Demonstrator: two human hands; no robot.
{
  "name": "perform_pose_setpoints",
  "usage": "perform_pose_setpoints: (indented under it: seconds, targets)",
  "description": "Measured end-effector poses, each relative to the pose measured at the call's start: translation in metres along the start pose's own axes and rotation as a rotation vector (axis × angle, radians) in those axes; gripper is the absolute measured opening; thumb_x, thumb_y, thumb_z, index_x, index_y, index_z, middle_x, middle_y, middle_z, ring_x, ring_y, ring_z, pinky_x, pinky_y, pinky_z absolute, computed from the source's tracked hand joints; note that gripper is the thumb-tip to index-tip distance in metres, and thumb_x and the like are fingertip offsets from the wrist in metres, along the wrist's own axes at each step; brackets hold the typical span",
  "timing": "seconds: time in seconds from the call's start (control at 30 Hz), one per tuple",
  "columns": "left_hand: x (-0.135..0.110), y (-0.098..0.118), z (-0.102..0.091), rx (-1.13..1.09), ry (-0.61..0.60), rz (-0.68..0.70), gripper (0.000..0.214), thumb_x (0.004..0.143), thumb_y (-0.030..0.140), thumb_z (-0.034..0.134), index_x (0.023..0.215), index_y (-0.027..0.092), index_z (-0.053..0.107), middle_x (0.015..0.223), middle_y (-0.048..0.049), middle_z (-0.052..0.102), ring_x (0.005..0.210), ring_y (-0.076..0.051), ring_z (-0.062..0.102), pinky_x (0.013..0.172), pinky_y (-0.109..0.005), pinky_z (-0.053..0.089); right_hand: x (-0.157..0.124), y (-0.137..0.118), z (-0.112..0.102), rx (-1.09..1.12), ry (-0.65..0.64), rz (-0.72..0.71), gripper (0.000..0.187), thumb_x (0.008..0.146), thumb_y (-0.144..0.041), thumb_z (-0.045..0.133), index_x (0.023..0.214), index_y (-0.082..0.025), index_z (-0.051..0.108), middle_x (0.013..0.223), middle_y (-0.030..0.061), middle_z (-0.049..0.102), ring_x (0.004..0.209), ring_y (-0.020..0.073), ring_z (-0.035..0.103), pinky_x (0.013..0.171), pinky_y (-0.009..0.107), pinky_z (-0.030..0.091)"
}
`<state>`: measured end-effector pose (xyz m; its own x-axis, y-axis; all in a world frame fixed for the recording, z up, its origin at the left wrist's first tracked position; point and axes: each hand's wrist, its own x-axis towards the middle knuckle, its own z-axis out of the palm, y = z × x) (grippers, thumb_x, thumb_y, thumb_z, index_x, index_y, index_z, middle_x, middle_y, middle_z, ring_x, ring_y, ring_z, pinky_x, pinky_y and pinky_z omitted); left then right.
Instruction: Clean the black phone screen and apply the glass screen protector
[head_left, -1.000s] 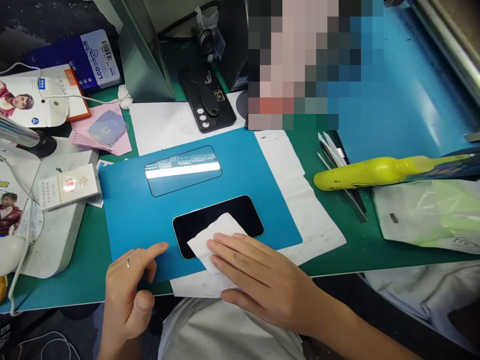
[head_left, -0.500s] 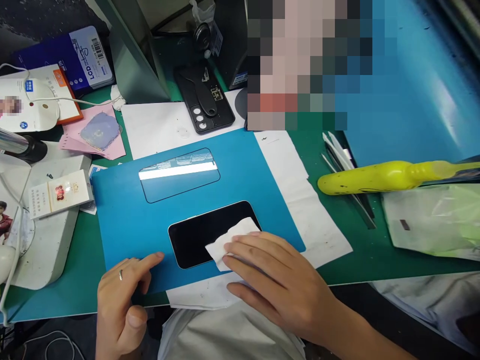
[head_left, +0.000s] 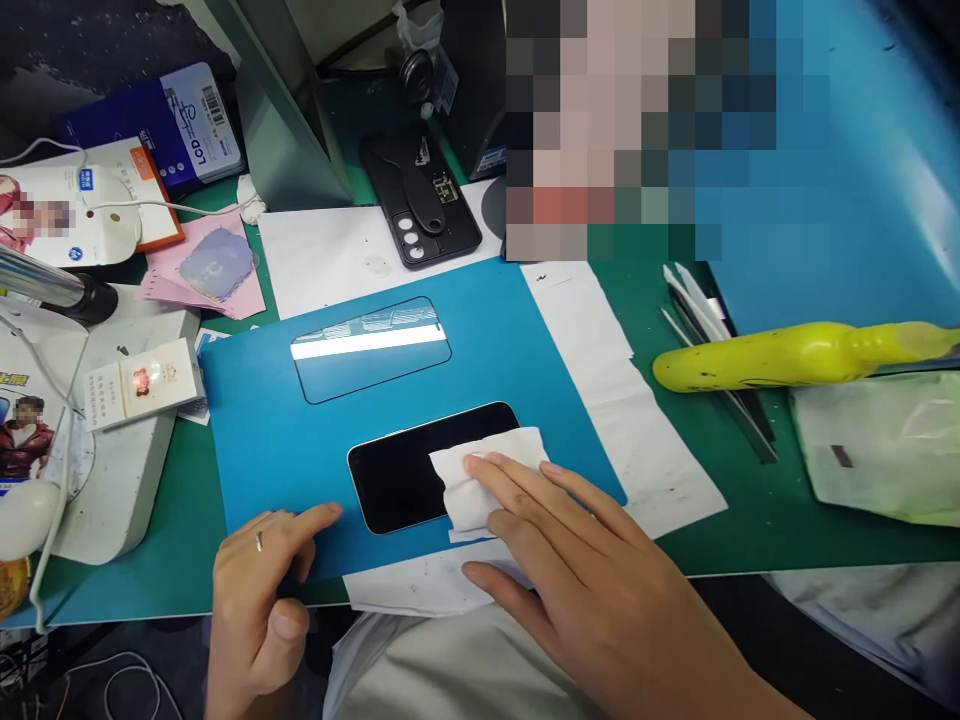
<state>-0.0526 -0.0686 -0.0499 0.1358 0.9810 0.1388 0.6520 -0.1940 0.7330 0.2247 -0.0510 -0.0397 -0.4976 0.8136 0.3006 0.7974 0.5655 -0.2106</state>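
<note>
A phone (head_left: pixel 397 480) with a black screen lies face up on the blue mat (head_left: pixel 487 340). My right hand (head_left: pixel 577 550) holds a white wipe (head_left: pixel 472 490) against the right part of the screen, its fingers stretched over the cloth. The wipe hides that end of the phone. To the left, my left hand (head_left: pixel 274 590) rests at the mat's front edge, index finger out and thumb apart, with nothing in it. Its index fingertip is just short of the phone. A clear screen protector (head_left: pixel 371 370) with a black border lies behind the phone.
Behind the mat lies a black phone case (head_left: pixel 424 200). On the right are tweezers (head_left: pixel 739 410), a yellow bottle (head_left: pixel 765 357) and a pale green packet (head_left: pixel 885 450). A cigarette box (head_left: pixel 142 383) sits on a white device at left. White paper (head_left: pixel 660 450) runs under the mat.
The wipe has shifted right along the screen and lies more spread out. My right hand's fingers are wider apart on it. The left hand keeps its pose; the whole view has shifted slightly.
</note>
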Motion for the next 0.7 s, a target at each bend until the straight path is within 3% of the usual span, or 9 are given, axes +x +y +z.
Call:
perform_pose_setpoints:
  seconds: [0.17, 0.4, 0.7]
  targets:
    - [0.003, -0.001, -0.002, -0.079, -0.048, 0.037, 0.065, 0.106, 0.065, 0.026, 0.121, 0.023, 0.073, 0.064, 0.0006, 0.052, 0.057, -0.014, 0.048, 0.058, -0.029, 0.037, 0.012, -0.001, 0.008, -0.045, 0.012, -0.019, 0.028, 0.105, -0.035, 0.052, 0.100, -0.011, 0.067, 0.128, 0.0167, 0.074, 0.118, 0.0276, 0.072, 0.101, 0.043, 0.057]
    - [0.003, 0.001, -0.002, -0.100, -0.056, 0.043, 0.064, 0.107, 0.064, 0.027, 0.122, 0.023, 0.073, 0.064, 0.0015, 0.052, 0.057, -0.013, 0.048, 0.058, -0.028, 0.036, -0.006, -0.005, -0.001, -0.014, -0.006, 0.001, 0.026, 0.106, -0.032, 0.050, 0.101, -0.014, 0.067, 0.129, 0.0136, 0.075, 0.117, 0.0258, 0.072, 0.100, 0.041, 0.058]
    - [0.009, 0.003, -0.002, -0.088, -0.059, 0.060, 0.062, 0.108, 0.063, 0.025, 0.122, 0.024, 0.072, 0.063, 0.0022, 0.051, 0.055, -0.012, 0.048, 0.057, -0.027, 0.035, 0.013, 0.000, 0.007, 0.004, 0.012, -0.017, 0.041, 0.106, -0.044, 0.045, 0.094, -0.012, 0.068, 0.127, 0.0164, 0.075, 0.119, 0.0274, 0.072, 0.098, 0.040, 0.061]
